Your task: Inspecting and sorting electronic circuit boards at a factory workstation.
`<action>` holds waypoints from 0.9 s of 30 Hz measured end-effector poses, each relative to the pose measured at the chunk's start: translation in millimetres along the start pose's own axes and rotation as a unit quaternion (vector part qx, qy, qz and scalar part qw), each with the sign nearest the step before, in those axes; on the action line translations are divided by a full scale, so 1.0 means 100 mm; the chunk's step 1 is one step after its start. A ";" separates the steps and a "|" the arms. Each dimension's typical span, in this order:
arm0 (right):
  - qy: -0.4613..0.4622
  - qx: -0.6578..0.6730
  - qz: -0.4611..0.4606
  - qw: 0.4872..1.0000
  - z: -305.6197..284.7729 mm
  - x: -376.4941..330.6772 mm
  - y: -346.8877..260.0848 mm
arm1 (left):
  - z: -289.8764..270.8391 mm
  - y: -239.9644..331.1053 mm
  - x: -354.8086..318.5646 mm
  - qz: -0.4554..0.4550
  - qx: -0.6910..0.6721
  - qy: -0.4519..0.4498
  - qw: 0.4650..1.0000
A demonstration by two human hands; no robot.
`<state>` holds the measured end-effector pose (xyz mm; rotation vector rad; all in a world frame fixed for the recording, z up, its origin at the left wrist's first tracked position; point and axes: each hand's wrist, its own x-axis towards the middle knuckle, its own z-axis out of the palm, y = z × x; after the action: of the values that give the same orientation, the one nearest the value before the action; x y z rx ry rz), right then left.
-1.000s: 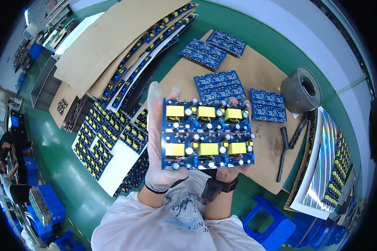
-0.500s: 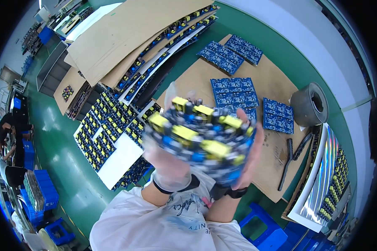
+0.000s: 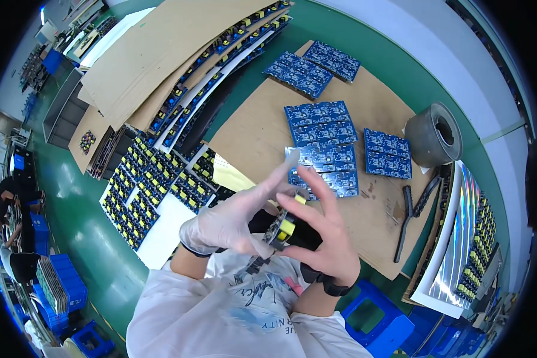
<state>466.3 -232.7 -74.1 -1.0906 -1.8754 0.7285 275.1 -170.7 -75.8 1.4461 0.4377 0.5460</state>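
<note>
A circuit board [image 3: 286,229] with yellow and black components is held upright before my chest, seen nearly edge-on. My left hand [image 3: 230,222], in a thin whitish glove, grips it from the left. My right hand [image 3: 331,241] has its fingers and thumb curved around the board's right side. Parts of the board are hidden behind the fingers. Just beyond the hands, blue circuit boards [image 3: 321,122] lie flat on a brown cardboard sheet [image 3: 244,134]. Another blue board [image 3: 388,154] rests to their right.
A grey metal cylinder [image 3: 432,140] and a black long-handled tool [image 3: 406,224] are on the right of the cardboard. Stacked cardboard layers [image 3: 131,59] with boards stand at left, above rows of component boards [image 3: 146,185]. A blue stool [image 3: 379,319] is at lower right.
The board has turned from face-up to nearly edge-on and come closer to my chest. Both hands have shifted their grip around it.
</note>
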 end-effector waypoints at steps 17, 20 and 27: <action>0.380 0.483 0.132 0.778 0.03 -0.16 0.42 | -0.24 -0.31 0.10 0.077 -0.184 0.134 0.971; 0.329 0.657 0.108 0.669 0.05 -0.14 0.46 | -0.21 -0.31 0.15 0.077 -0.198 0.143 0.967; 0.291 0.679 0.141 0.659 0.11 -0.06 0.32 | -0.17 -0.40 0.02 0.095 -0.419 0.134 0.893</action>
<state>471.5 -224.4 -106.8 -0.4257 -0.2477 1.3796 270.3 -157.1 -116.9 0.5768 0.2202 0.9574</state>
